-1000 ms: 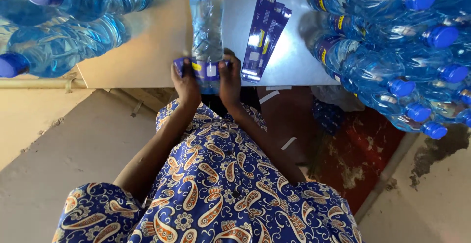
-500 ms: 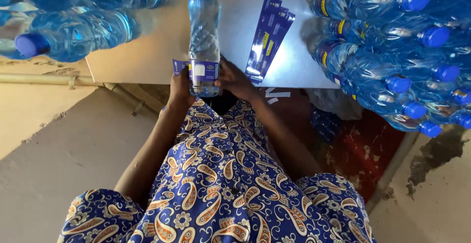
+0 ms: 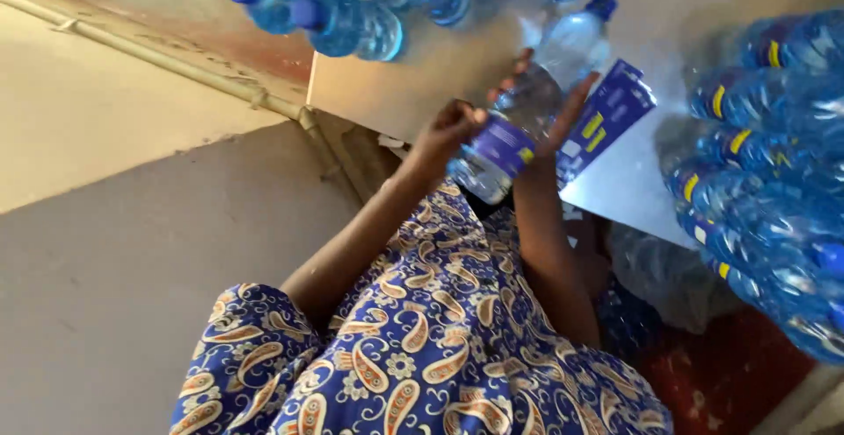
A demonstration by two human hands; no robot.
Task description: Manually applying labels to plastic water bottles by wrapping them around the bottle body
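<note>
Your left hand (image 3: 448, 132) and right hand (image 3: 549, 114) both clasp the tilted bottle (image 3: 527, 110) at the table (image 3: 413, 83) edge, cap toward 1 o'clock. Its purple label (image 3: 501, 145) could wrinkle or sit crooked if your grip slides.

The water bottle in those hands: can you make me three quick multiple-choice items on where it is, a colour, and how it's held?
1. Where is the held bottle?
A. over the table's near edge
B. on the floor
C. in a crate

2. What colour is its cap?
A. red
B. blue
C. white

3. How is it held?
A. by one hand
B. by no hand
C. by both hands

Answers: 1 A, it lies tilted above the pale table edge. 2 B, the cap shows blue. 3 C, the left hand and right hand flank its purple label.
</note>
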